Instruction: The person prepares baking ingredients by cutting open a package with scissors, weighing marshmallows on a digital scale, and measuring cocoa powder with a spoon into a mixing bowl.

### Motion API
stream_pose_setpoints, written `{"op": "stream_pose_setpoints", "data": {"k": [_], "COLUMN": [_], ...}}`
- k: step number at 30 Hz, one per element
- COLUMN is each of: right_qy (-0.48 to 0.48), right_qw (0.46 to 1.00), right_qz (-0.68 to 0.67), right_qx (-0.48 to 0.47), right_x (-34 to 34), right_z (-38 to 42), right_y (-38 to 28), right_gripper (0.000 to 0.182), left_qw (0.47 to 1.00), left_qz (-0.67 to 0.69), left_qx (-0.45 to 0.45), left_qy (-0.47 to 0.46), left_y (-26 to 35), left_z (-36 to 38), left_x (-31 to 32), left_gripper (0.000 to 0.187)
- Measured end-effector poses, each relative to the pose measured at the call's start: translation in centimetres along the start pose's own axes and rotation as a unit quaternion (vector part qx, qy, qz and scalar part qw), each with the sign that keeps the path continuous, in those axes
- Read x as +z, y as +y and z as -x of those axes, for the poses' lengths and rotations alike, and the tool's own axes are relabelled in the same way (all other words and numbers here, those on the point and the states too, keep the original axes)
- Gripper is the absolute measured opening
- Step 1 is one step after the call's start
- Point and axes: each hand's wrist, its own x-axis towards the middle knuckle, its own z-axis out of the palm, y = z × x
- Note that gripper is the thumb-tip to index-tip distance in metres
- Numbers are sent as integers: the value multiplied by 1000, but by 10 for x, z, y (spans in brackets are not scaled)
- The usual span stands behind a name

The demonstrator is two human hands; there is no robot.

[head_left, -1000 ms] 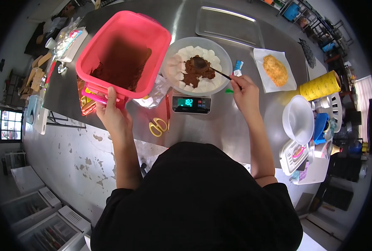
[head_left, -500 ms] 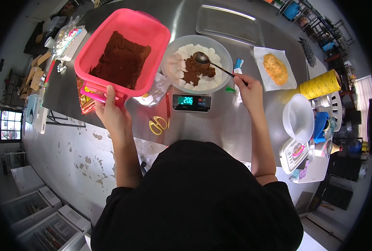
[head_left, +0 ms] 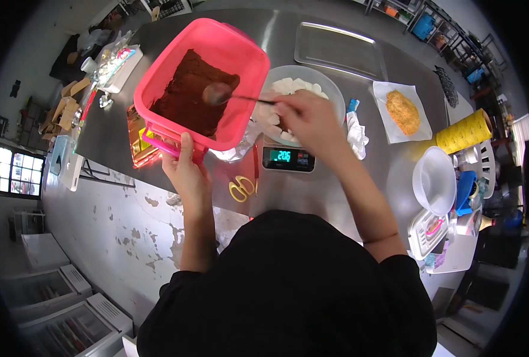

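Note:
My left hand (head_left: 187, 169) grips the handle side of a pink tub (head_left: 249, 65), tilted and holding brown powder (head_left: 202, 83). Pinched in my right hand (head_left: 309, 119) is the dark handle of a spoon (head_left: 217, 94), whose blurred bowl is over the powder inside the tub. My right hand and forearm partly cover a clear bowl (head_left: 330, 83) of white chunks (head_left: 300, 86). The bowl sits on a digital scale (head_left: 288, 159) with a lit display that seems to read 206.
Yellow-handled scissors (head_left: 242, 188) lie near the front edge of the steel table (head_left: 276, 196). A metal tray (head_left: 339, 50) is at the back. To the right are a golden-brown piece on white paper (head_left: 402, 112), a yellow roll (head_left: 461, 131) and an empty translucent bowl (head_left: 434, 181).
My right hand has moved the spoon left, out of the clear bowl and over the powder in the pink tub. The whole view has shifted slightly.

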Motion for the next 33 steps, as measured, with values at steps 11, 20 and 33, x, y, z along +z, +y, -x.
{"op": "stream_pose_setpoints", "data": {"k": [11,20,33], "right_qy": [-78,-18,107], "right_qw": [987,999,973], "right_qz": [123,-31,200], "right_qx": [-74,4,40], "right_x": [58,11,-52], "right_z": [-21,-13,68], "right_y": [-27,-25,56], "right_gripper": [15,18,14], "left_qw": [999,1000,999], "left_qz": [25,4,-2], "left_qx": [-20,-9,-12], "left_qy": [-7,-13,36], "left_y": [8,1,8], "left_z": [11,9,6], "left_x": [-1,-8,-7], "left_gripper": [17,17,16]}}
